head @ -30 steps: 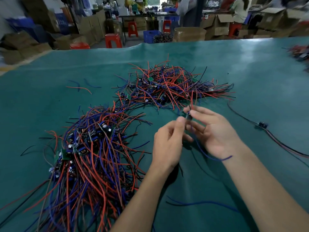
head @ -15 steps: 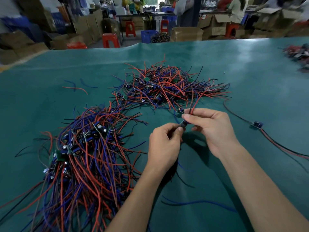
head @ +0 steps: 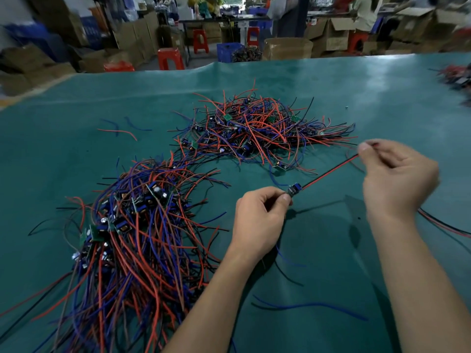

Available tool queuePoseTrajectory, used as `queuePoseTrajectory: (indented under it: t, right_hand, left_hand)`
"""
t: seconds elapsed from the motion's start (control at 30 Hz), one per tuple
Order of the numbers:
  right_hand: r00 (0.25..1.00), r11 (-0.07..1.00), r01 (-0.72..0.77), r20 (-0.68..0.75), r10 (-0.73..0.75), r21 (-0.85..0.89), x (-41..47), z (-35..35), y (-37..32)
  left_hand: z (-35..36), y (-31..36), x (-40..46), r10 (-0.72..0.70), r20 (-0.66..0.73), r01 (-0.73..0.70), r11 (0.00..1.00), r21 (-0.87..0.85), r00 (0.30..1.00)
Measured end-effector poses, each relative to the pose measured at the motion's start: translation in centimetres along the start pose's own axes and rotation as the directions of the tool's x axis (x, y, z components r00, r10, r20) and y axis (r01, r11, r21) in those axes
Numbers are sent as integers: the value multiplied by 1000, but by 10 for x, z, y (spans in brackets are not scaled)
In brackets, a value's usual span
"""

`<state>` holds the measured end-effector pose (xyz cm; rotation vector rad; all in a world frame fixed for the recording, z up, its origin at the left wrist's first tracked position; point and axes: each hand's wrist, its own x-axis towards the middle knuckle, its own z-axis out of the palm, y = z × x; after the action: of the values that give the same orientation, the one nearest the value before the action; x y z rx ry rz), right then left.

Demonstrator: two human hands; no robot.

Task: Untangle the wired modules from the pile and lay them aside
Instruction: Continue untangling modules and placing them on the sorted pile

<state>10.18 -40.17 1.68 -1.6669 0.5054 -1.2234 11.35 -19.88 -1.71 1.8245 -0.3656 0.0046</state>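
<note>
Head view: a small module [head: 294, 189] sits right at the tips of the left hand [head: 257, 222], pinched between the thumb and the curled forefinger; the other left fingers are folded into the palm. From the module a red-and-black wire pair [head: 328, 172] runs taut, up and to the right, to the fingertips of the right hand [head: 397, 179]. There the thumb and forefinger are pressed together on the wire's far end, and the remaining right fingers are curled loosely beneath them; motion blur hides exactly how they lie. The two hands are well apart, with the stretched wire between them, raised above the green table mat [head: 382, 103], on which its shadow falls.

Beyond both sets of fingers, and just past the stretched wire, lies the far pile [head: 257, 131] of tangled red, blue and black leads with small green boards. To the left of the left fingers, near but not touching them, spreads the near pile [head: 132, 233], a broad fan of the same wires with modules clustered at its upper part. Loose blue and black wires [head: 311, 307] lie on the mat below the left wrist. To the right of the right wrist, a red-and-black pair [head: 443, 224] lies on the mat and runs off the edge.
</note>
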Motion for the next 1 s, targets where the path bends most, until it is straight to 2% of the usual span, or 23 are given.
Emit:
queuePoseTrajectory:
  t: [0.13, 0.2, 0.23, 0.3, 0.37, 0.4, 0.43, 0.53, 0.6, 0.7, 0.8, 0.9, 1.0]
  right_hand:
    - [976, 990, -105, -181, 121, 98, 1, -4, -2]
    - [966, 984, -175, -188, 179, 37, -5, -1, -5]
    - [972, 979, -201, -126, 197, -22, -9, 2, -6]
    - [952, 969, -232, 187, 244, -87, -23, 11, -9]
    - [796, 964, -208, 545, 264, -163, -42, 21, -17]
    - [720, 968, -183, 647, 252, -173, -51, 26, -19]
    - [682, 974, -171, 695, 227, -149, -58, 29, -21]
    - [722, 990, -138, 682, 119, -26, -64, 32, -22]
    - [777, 999, -33, 629, 26, 0, -59, 28, -22]
    - [880, 991, -7, 471, -56, 130, -46, 21, -29]
    - [955, 966, -39, 294, -39, 255, -31, 12, -54]
    - [960, 912, -10, 258, -105, 409, -21, 12, -104]
    - [891, 881, 68, 368, -265, 468, -30, 33, -155]
  left_hand:
    - [1, -2, 1, -32, -86, 29, 999, -38, 996]
    - [0, -2, 3, -59, -150, 46, 995, -88, 987]
    - [0, -2, 3, -65, -173, 48, 994, -99, 983]
    - [0, -2, 4, -62, -205, 40, 993, -110, 977]
    - [-1, 0, 3, -38, -214, 13, 993, -114, 976]
    - [-1, 1, 3, -18, -202, -1, 995, -97, 979]
    - [-1, 2, 3, 0, -179, -14, 997, -75, 984]
    - [-1, 4, 1, 14, -113, -21, 998, -64, 993]
    - [0, 5, 0, 21, -88, -24, 999, -32, 996]
    - [1, 6, -1, 36, -40, -36, 999, 3, 999]
    - [1, 5, -2, 34, -24, -34, 999, 4, 999]
    - [1, 4, -2, 31, -35, -29, 997, 65, 999]
    - [1, 3, -1, 18, -51, -12, 991, 133, 999]
